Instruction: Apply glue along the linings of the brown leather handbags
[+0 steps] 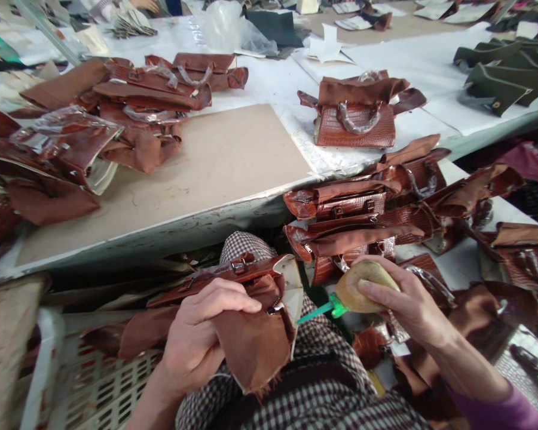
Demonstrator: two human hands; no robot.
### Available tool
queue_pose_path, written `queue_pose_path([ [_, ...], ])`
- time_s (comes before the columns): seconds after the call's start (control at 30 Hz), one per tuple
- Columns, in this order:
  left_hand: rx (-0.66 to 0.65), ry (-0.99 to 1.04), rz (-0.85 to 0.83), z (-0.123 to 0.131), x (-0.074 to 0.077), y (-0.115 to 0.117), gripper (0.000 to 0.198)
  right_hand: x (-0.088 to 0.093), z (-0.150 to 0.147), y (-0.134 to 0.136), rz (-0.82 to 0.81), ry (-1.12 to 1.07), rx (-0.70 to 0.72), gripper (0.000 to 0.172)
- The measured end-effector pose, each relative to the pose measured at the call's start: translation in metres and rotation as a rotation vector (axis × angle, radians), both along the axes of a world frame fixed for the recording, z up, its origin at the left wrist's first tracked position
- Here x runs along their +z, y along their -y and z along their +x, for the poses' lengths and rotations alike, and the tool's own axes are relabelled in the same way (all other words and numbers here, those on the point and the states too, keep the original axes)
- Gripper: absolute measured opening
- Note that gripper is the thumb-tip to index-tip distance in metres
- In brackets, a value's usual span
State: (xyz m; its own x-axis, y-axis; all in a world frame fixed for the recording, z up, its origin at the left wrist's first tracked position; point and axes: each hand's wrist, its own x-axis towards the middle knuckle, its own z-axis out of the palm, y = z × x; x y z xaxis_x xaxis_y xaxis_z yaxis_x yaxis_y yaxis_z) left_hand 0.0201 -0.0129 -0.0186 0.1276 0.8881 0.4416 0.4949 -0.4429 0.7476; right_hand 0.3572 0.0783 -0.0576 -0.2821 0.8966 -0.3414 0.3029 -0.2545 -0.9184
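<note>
Two hands meet over a checked lap at the near edge of the counter point(233, 161). The left hand point(197, 343) has its fingers closed on a brown bag point(255, 334) at near centre. The right hand point(407, 301) has its fingers wrapped round a tan squeeze bottle point(358, 286), its green nozzle point(323, 309) pointing left to the bag's pale edge. More bags point(363, 215) lie heaped just right.

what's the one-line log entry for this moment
left hand: grips brown bag piece | right hand: holds squeeze bottle, green nozzle toward piece's edge | table: piles of brown handbags
</note>
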Motion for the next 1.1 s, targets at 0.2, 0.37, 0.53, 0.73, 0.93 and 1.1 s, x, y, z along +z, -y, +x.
queue_pose_path([
  [0.2, 0.034, -0.003, 0.007, 0.002, 0.006, -0.002, 0.029, -0.001, 0.002, -0.007, -0.031, -0.018, -0.057, 0.046],
  [0.37, 0.052, -0.006, -0.015, 0.003, 0.008, -0.004, 0.032, -0.005, 0.003, -0.004, -0.016, -0.025, -0.055, 0.045],
  [0.53, 0.018, -0.015, -0.001, 0.000, 0.005, -0.001, 0.028, -0.009, 0.005, 0.002, -0.040, -0.105, -0.029, 0.045],
  [0.73, 0.019, -0.017, -0.064, 0.000, 0.000, 0.002, 0.025, -0.002, 0.003, 0.000, 0.051, 0.076, -0.045, 0.049],
  [0.93, -0.001, -0.003, -0.067, 0.000, -0.003, 0.003, 0.019, 0.004, -0.003, -0.005, 0.127, 0.177, -0.058, 0.048],
  [1.1, -0.013, -0.038, -0.037, -0.002, -0.005, 0.005, 0.014, 0.012, -0.005, -0.005, 0.182, 0.267, -0.064, 0.049],
])
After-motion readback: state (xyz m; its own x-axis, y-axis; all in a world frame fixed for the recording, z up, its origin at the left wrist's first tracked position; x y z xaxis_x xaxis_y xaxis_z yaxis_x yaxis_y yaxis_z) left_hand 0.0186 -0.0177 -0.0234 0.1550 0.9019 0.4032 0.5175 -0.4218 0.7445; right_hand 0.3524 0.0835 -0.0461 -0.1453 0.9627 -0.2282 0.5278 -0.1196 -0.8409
